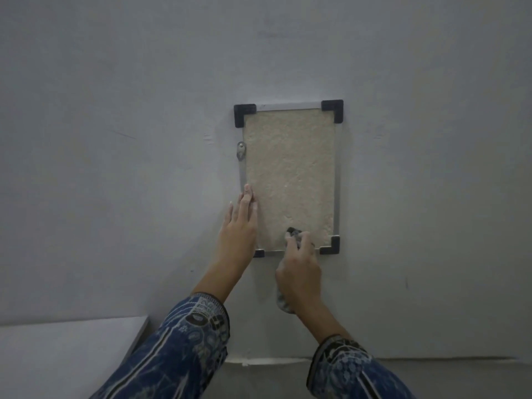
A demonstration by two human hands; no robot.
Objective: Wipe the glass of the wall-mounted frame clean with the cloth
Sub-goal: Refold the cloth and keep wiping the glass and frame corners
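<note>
A: The right hand (pixel 299 272) clenches a grey cloth (pixel 293 235) against the glass's bottom edge; the left hand (pixel 240 223) lies flat, fingers released.

B: The rectangular metal frame (pixel 337 180), with black corner caps, hangs on a matte grey wall (pixel 115 110).

The frame (pixel 336 180) has thin rails of brushed, silvery metal with matt black corner caps (pixel 332 110) that look like plastic. Behind its glass (pixel 290 174) lies a rough, grainy beige sheet. The cloth (pixel 294 235) is soft grey fabric, the wall (pixel 144 110) matt painted plaster, and the sleeves (pixel 184 341) printed blue woven cloth.
</note>
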